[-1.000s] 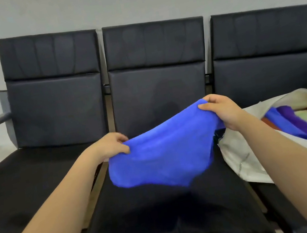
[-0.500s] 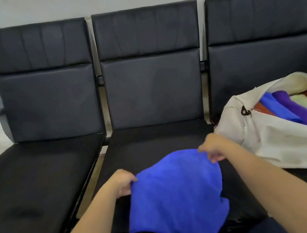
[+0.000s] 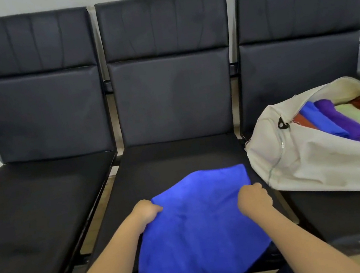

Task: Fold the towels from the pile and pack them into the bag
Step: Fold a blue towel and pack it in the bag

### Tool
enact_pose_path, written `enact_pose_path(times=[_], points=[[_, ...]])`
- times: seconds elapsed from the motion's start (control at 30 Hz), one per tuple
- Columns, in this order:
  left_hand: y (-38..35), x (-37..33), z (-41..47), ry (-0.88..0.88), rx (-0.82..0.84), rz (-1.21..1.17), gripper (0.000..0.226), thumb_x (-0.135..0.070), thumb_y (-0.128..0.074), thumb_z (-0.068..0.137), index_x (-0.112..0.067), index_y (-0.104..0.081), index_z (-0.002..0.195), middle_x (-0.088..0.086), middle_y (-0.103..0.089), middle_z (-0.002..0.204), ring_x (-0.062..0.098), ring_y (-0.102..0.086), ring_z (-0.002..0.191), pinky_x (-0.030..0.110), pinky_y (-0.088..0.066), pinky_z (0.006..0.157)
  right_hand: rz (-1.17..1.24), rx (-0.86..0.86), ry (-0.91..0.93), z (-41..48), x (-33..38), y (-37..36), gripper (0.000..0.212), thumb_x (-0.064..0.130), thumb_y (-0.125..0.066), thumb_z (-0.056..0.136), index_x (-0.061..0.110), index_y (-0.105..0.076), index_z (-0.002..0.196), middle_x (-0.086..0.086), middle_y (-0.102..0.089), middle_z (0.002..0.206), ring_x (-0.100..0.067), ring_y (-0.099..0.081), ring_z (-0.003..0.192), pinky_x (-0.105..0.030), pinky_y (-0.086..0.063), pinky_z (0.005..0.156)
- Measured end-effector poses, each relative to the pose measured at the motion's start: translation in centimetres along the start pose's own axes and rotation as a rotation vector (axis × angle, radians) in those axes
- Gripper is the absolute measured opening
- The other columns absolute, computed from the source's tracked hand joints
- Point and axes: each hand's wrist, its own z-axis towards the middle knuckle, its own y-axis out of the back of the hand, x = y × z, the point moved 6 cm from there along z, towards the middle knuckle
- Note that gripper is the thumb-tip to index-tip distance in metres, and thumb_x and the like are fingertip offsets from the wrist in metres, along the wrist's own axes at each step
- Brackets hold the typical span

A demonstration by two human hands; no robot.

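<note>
Blue towel [image 3: 199,226]: lowered from mid-air onto middle seat [image 3: 155,164], far edge now flat. Our left hand [image 3: 146,213], right hand [image 3: 253,199] each pinch towel's side. Spread for folding; bag [image 3: 318,164] awaits.

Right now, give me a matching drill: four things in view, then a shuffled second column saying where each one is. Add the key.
Column one:
1. blue towel
2. cream bag
3. left hand
4. purple towel

Column two:
A. on the right seat
B. packed in the cream bag
C. spread on the middle seat
D. gripping the blue towel's left edge

Pairs: 1-C, 2-A, 3-D, 4-B.
</note>
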Motion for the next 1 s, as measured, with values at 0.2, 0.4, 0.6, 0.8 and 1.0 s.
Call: enact_pose_path(times=[0.2,0.4,0.6,0.8,1.0], points=[[1.0,-0.2,0.0,-0.017,-0.065,-0.094,0.012,-0.012,-0.06,0.09,-0.004,-0.062,0.099,0.015,-0.064,0.101,0.027,-0.063,0.086,0.04,-0.052,0.077,0.064,-0.01,0.064,0.6,-0.8,-1.4,0.027,0.018,-0.051,0.097,0.008,-0.051,0.122,-0.007,-0.057,0.119,-0.02,-0.06,0.093,-0.028,-0.046,0.072],[4.5,-2.8,-0.2,-0.195,-0.247,-0.238,0.02,-0.001,-0.062,0.087,-0.011,-0.055,0.102,0.007,-0.056,0.096,0.019,-0.054,0.08,0.036,-0.047,0.075,0.455,-0.111,0.192,2.1,0.9,4.4,0.027,0.012,-0.05,0.097,0.004,-0.043,0.122,-0.012,-0.057,0.113,-0.025,-0.057,0.097,-0.031,-0.042,0.078],[12.5,-11.2,-2.6,-0.53,-0.306,-0.431,0.028,0.005,-0.054,0.09,-0.005,-0.066,0.113,0.008,-0.06,0.086,0.022,-0.056,0.077,0.03,-0.051,0.06,1.071,-0.334,0.44,2.6,1.0,18.1,0.028,-0.002,-0.063,0.088,0.007,-0.068,0.114,-0.01,-0.066,0.105,-0.02,-0.06,0.091,-0.021,-0.051,0.078],[18.7,-16.4,-6.2,-0.749,-0.513,-0.294,0.023,-0.008,-0.068,0.085,-0.01,-0.071,0.108,0.007,-0.066,0.094,0.017,-0.06,0.086,0.038,-0.054,0.089,1.095,-0.426,0.533,1.6,0.8,26.0,0.029,0.006,-0.073,0.083,0.012,-0.07,0.111,0.002,-0.061,0.08,-0.014,-0.057,0.078,-0.03,-0.052,0.08],[19.6,-17.7,-8.6,-0.809,-0.663,-0.056,0.029,-0.007,-0.07,0.083,-0.008,-0.07,0.112,0.005,-0.064,0.09,0.018,-0.059,0.086,0.033,-0.05,0.091,0.875,-0.482,0.607,-0.2,0.6,28.3,0.031,0.007,-0.071,0.085,0.019,-0.069,0.114,0.007,-0.057,0.076,-0.005,-0.053,0.07,-0.011,-0.04,0.064]])
